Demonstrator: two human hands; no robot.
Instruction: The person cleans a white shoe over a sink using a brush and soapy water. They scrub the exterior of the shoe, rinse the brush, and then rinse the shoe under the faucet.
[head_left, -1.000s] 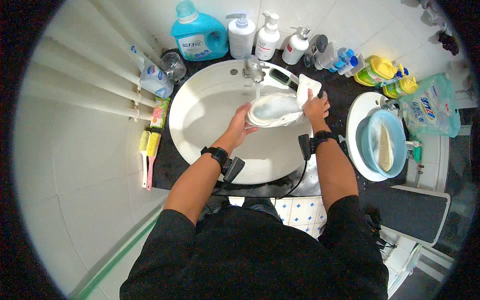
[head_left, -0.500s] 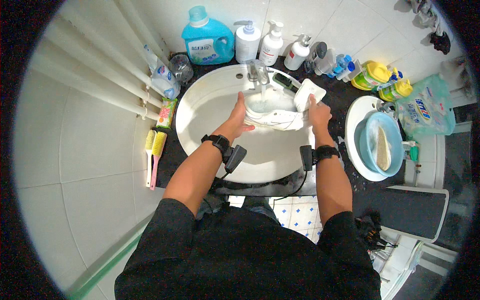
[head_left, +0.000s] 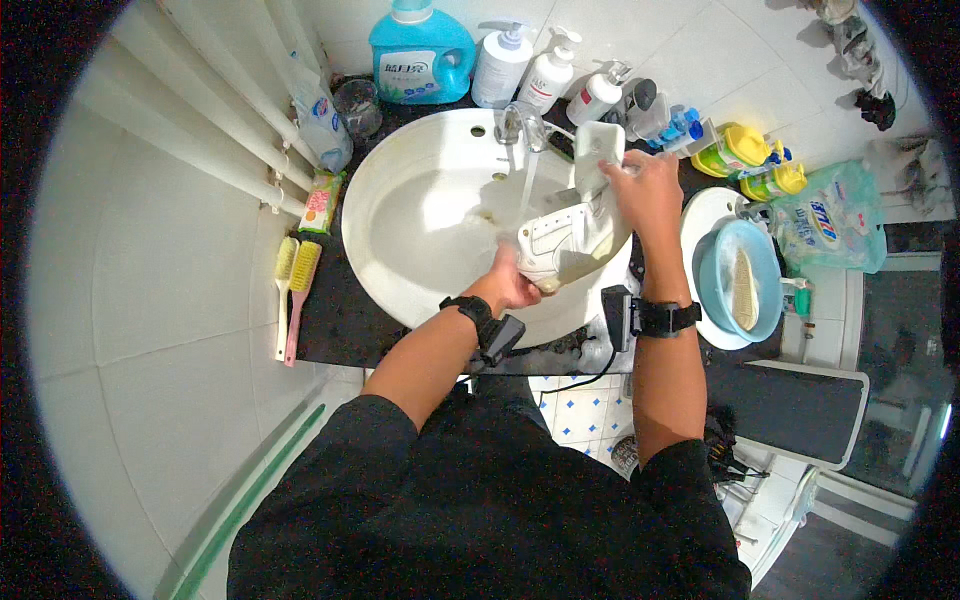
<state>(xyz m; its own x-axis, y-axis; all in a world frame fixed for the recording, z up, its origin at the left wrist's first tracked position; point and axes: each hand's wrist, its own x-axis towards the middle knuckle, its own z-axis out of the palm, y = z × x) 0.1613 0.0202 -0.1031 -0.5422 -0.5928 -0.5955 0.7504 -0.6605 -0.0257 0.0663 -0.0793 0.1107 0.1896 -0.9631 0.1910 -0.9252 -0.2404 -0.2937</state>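
A white sneaker (head_left: pixel 556 240) is held tilted over the right side of the white oval sink (head_left: pixel 385 215), its lace holes showing. My left hand (head_left: pixel 512 280) cups the toe end from below, fingers partly hidden under it. My right hand (head_left: pixel 648 190) is closed on a white padded flap (head_left: pixel 597 150) standing up from the shoe's other end; it looks like the tongue. Water runs from the chrome faucet (head_left: pixel 518 125) in a thin stream beside the shoe.
Behind the sink stand a blue detergent jug (head_left: pixel 408 70) and several pump bottles (head_left: pixel 547 80). At the right, a light blue basin (head_left: pixel 772 300) holds suds and a beige-soled shoe (head_left: pixel 742 290). Two yellow-bristled brushes (head_left: pixel 300 275) lie at the left.
The shoe has been tipped up and turned, its water-filled opening no longer facing up. My left hand has shifted down and right under the toe. My right hand has risen with the flap.
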